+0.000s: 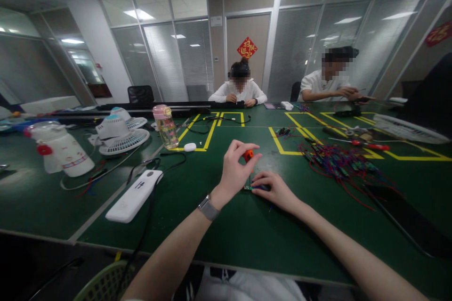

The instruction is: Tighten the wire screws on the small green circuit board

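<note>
Head view: the left hand [235, 169] is pinching an orange-handled screwdriver [248, 154] upright, fingers closed round its grip. The right hand [275, 188] is pressing flat, fingers loosely extended, pinning a small green circuit board [250, 188] on the green table mat [219, 235]. The board is probably light, stiff and fragile, best held by its edges.

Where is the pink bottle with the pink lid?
In the head view, the see-through pink bottle stands upright on the green table, left of the hands, between the white round fan and the small white oval thing.
</note>
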Demonstrator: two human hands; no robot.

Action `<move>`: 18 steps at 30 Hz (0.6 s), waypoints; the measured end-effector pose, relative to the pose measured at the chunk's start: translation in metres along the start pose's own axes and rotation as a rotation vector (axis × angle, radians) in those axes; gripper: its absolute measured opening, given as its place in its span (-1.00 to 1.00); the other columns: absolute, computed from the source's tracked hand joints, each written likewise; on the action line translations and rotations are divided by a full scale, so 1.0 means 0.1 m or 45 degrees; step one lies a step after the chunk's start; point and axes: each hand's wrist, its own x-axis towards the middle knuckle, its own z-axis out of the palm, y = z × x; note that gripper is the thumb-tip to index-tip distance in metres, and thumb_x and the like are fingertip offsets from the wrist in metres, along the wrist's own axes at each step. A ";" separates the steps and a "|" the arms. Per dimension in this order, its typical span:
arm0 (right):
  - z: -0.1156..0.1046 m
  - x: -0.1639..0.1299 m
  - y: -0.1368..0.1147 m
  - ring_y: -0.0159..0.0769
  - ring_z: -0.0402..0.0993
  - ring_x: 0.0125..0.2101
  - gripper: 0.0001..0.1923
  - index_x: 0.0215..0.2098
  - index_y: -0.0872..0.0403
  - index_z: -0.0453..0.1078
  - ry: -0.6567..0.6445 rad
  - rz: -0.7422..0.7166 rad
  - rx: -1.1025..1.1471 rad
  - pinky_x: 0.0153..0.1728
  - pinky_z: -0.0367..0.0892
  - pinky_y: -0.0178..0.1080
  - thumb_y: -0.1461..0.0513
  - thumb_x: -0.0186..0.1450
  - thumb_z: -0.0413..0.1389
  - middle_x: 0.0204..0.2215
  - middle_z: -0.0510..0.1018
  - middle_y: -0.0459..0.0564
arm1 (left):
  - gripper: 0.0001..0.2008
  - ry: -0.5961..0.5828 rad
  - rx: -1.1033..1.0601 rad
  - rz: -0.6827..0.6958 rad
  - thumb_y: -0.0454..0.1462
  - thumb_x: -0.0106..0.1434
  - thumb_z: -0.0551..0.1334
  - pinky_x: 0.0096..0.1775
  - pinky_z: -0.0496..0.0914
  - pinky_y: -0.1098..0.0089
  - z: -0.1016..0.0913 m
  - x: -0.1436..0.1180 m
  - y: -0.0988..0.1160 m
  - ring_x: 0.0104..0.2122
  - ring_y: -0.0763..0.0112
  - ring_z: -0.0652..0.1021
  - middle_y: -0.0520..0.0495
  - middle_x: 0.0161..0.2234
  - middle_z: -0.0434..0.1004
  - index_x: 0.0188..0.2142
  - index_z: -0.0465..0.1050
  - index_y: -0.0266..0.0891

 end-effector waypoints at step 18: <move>0.00 0.00 0.01 -0.13 0.45 -0.15 -0.87 -0.29 -0.02 0.60 -0.019 0.027 -0.002 -0.03 0.26 -0.07 0.18 0.19 0.24 -0.21 0.58 0.01 | -0.82 0.021 0.009 -0.027 -0.25 0.27 0.23 -0.17 0.38 0.37 -0.01 -0.01 0.00 -0.28 0.39 0.44 -0.03 -0.30 0.35 -0.14 0.52 -0.19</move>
